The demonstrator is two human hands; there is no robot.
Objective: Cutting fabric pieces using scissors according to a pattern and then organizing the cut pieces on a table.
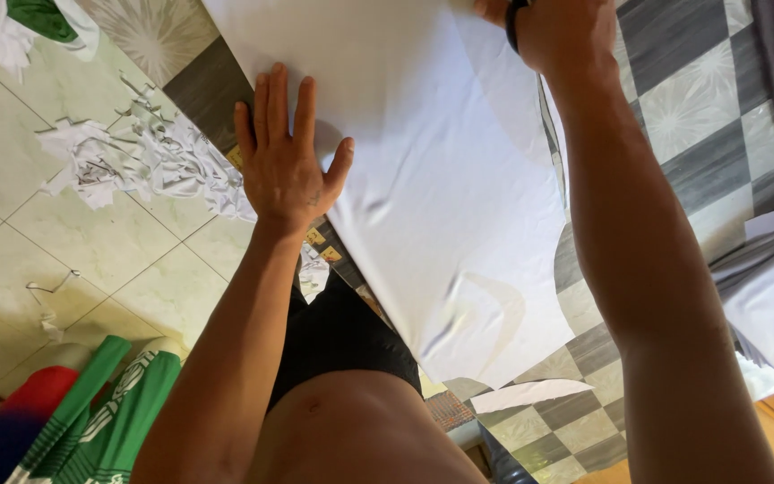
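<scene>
- Nearest the camera, at 6 o'clock, are the person's bare torso and black shorts (342, 336), pressed up against the edge of the worktop (687, 108), which wears a grey-and-white checked cover.
- White cloth (441, 170) lies spread flat across the worktop from 12 o'clock down to about 5 o'clock, its near edge running along the worktop's edge; it looks smoothed out so it stays flat and does not slide.
- Left hand (284, 152), at about 10 o'clock, lies palm down on the cloth's near edge with all 5 fingers spread wide; it grips nothing and seems to pin the cloth in place.
- Right hand (557, 27), at 12 o'clock, is closed around a dark handle (514, 22), most likely of a cutting tool; the frame's top edge cuts off the rest, so I cannot tell what the tool is.
- White cloth scraps (150, 161) litter the tiled floor (91, 269) at 9 o'clock, just beside the worktop, as if dropped there as offcuts.
- Green-and-white striped fabric (114, 412) sits on the floor at 7 o'clock.
</scene>
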